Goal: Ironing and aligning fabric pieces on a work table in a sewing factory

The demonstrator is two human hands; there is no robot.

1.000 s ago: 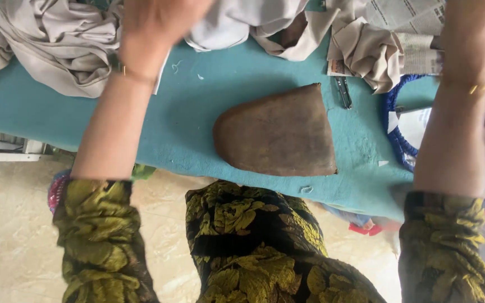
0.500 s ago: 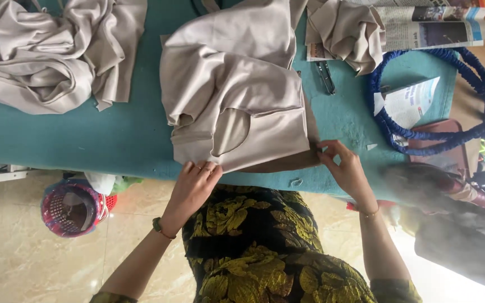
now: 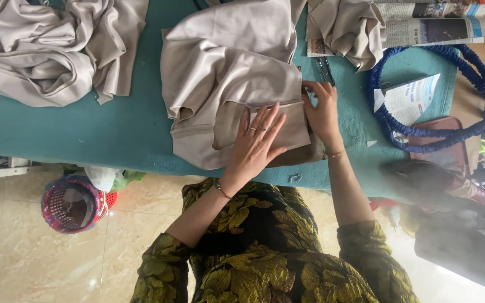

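The beige cloth (image 3: 225,84) lies on the green table (image 3: 85,140); keep your left hand (image 3: 256,143) flat and open on it; your right hand (image 3: 322,112) presses its edge, so smooth slowly.

**Looks like a small home tailoring setup**

Pretty sure this is a sewing or pressing corner in someone's house. There's a padded table (image 3: 85,134) with a teal cover, beige fabric pieces (image 3: 46,50) heaped on it, and small scissors (image 3: 324,70) lying by a newspaper (image 3: 439,25). The floor (image 3: 23,258) is glossy marble-look tile, with a pink basket (image 3: 71,205) tucked under the table. A blue-handled bag (image 3: 422,112) sits at the side.
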